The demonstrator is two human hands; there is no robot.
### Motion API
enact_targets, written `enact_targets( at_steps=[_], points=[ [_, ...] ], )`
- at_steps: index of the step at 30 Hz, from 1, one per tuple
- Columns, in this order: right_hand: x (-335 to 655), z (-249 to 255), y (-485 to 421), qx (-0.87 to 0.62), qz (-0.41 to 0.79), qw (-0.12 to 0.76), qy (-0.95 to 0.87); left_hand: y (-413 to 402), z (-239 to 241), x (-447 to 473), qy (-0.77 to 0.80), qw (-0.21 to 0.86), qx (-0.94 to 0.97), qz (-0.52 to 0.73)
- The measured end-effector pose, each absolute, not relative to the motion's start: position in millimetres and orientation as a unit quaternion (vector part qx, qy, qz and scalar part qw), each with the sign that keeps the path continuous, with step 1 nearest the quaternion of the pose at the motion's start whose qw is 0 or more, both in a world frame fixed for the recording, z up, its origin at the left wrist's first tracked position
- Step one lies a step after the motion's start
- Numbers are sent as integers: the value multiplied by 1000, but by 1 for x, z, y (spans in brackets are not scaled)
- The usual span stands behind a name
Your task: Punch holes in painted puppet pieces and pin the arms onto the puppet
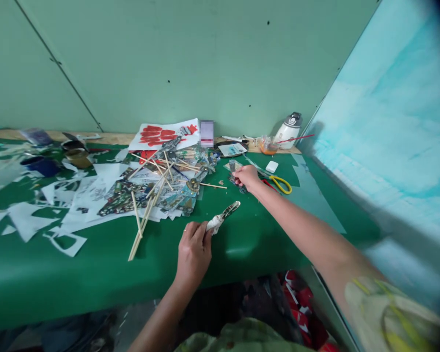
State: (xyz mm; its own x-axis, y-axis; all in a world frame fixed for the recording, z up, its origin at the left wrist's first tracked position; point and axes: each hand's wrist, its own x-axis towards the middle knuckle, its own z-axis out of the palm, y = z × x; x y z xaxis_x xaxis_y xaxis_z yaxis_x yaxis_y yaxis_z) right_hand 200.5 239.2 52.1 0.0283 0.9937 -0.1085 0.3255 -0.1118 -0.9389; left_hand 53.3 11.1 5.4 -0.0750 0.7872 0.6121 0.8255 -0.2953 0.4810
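Note:
My left hand point(193, 247) is closed around the white-wrapped handle of a small metal tool point(223, 215) that looks like pliers or snips, its dark tip pointing up and right over the green table point(95, 274). My right hand point(246, 176) reaches forward and pinches a small dark printed piece point(233, 166) lying on the table. Just right of that hand lie yellow-handled scissors point(282, 184) and a red handle. Thin wooden sticks point(143, 220) and cut printed paper point(121, 195) are heaped left of both hands.
White paper scraps point(29, 217) litter the left side. A sheet with red shapes point(161, 134) leans at the wall. A white jug point(289, 129), an orange-filled cup point(268, 145) and a white eraser-like block point(272, 166) stand at the back right. A pale blue wall point(388, 146) closes the right.

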Motion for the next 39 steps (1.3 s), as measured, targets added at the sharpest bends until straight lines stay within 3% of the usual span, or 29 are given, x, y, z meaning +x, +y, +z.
enact_targets(
  at_steps=[5, 16, 25, 34, 39],
  points=[
    [199, 64, 261, -592, 461, 328, -574, 11, 4, 52, -586, 33, -683, -435],
    [281, 72, 255, -620, 313, 273, -666, 13, 4, 51, -573, 34, -693, -436],
    [291, 61, 244, -470, 158, 68, -866, 13, 7, 52, -580, 26, -689, -434],
    [297, 104, 251, -424, 351, -10, -835, 12, 5, 52, -586, 23, -686, -431],
    [301, 110, 215, -471, 539, 115, -689, 12, 7, 54, -596, 12, -684, -421]
  ],
)
